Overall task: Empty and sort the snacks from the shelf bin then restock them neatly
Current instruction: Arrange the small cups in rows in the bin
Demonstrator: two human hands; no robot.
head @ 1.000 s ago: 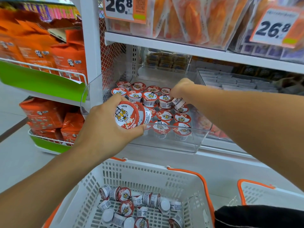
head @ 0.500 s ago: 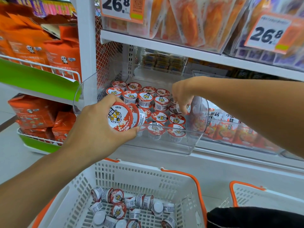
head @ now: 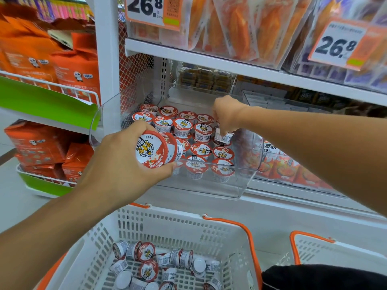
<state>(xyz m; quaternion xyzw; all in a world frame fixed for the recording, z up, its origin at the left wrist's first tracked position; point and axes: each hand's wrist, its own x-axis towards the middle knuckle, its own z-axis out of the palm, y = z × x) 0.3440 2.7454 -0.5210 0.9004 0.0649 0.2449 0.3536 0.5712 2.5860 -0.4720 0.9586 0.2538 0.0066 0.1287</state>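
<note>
moved: right hand [head: 225,116] dips back among the rows, pinching one cup [head: 223,137].
left hand [head: 125,162]: i grip stacked cups [head: 156,149].
step: restocking clear bin [head: 240,181].
next: seat it upright.

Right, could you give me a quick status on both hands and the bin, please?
Left hand grips a stack of tiger cups. Right hand pinches one cup inside the clear bin. More cups loose in the white basket. No obstruction.

Orange bags [head: 52,59], price tags [head: 337,47]

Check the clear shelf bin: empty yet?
Not empty. The clear bin holds rows of upright tiger-lid cups, lids up.
</note>
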